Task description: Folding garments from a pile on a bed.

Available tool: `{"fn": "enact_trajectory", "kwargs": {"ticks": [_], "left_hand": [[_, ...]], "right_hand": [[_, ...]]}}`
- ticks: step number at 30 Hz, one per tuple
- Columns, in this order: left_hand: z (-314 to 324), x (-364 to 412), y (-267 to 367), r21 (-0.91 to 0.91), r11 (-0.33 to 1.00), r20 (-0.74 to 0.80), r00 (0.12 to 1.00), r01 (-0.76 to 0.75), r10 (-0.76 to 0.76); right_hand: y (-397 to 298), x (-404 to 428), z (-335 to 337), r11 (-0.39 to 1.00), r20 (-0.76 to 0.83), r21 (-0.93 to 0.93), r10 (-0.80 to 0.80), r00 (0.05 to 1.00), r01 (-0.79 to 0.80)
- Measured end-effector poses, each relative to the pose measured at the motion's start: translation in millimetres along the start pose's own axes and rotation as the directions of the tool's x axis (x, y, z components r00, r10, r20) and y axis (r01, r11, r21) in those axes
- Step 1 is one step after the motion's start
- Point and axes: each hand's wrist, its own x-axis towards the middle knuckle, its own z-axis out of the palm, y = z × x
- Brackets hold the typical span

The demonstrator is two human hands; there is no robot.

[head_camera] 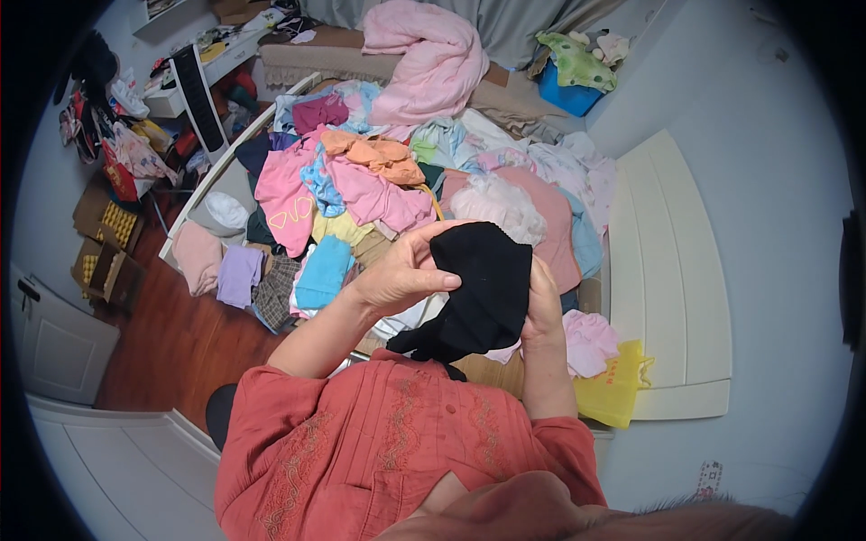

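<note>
A black garment (484,291) is stretched between my two hands in front of my chest; its exact kind I cannot tell. My left hand (406,270) grips its upper left side, thumb lying across the front. On the opposite edge my right hand (544,301) holds it, fingers mostly behind the cloth. A loose part of the black fabric hangs down toward my lap. Just beyond my hands is a bundle of sheer white material (497,206) on a pink cloth (555,230). A folded blue cloth (325,270) lies left of my left forearm.
Heaped clothes, including a pink top (284,196) and an orange garment (372,155), cover the bed. A pink quilt (433,57) lies at the far end. The cream headboard (670,284) and a yellow bag (609,395) are at right. Open cardboard boxes (111,270) stand on the floor at left.
</note>
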Motion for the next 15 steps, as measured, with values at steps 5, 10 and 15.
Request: {"fn": "enact_trajectory", "kwargs": {"ticks": [5,10,15], "left_hand": [[4,3,0,-0.032,0.999,-0.107,0.994,0.036,-0.039],[-6,0,-18,0.13,0.991,-0.261,0.963,-0.03,0.063],[4,6,-34,0.266,0.958,-0.334,0.923,-0.104,0.193]], "right_hand": [[11,-5,-10,0.962,0.071,-0.271,0.049,0.996,-0.028],[-25,-26,23,0.556,0.222,-0.774,-0.208,0.953,0.302],[-22,-45,49,0.486,0.144,-0.822,-0.329,0.933,0.298]]}}
